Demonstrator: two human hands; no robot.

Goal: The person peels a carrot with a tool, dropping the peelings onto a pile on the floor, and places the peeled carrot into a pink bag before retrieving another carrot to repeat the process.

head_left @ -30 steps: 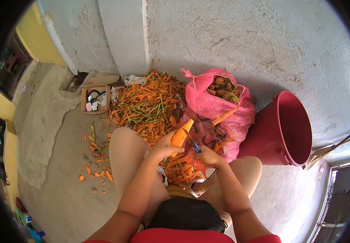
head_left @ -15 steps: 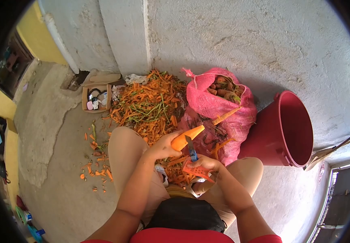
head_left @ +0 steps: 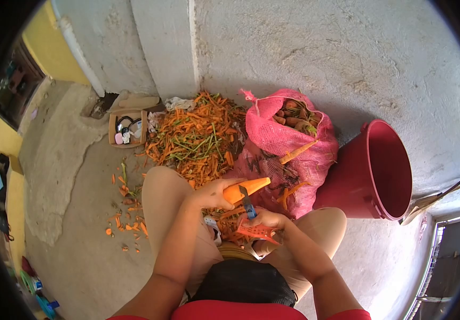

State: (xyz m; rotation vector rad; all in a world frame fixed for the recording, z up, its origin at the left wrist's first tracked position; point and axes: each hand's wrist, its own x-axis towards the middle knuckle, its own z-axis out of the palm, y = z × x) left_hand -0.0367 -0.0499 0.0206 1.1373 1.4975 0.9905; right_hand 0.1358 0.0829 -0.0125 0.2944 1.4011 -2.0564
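My left hand is wrapped round the thick end of a peeled orange carrot, whose narrow end points right. Closed on a blue-handled knife, my right hand is just below it. The knife's dark blade stands up against or very near the carrot's lower side; contact is hard to tell. At the same hand sits a red plastic piece with holes, partly covered by the fingers. Orange peelings lie on the floor beneath, between my legs.
Ahead is a large heap of carrot peelings and green stems. A pink mesh sack of unpeeled carrots leans at the wall, beside a tilted dark red bucket. A small cardboard box with odds and ends stands left.
The carrot has tipped to a flatter angle, its narrow end lower. My right hand, with the knife and the red piece, has shifted slightly left and down.
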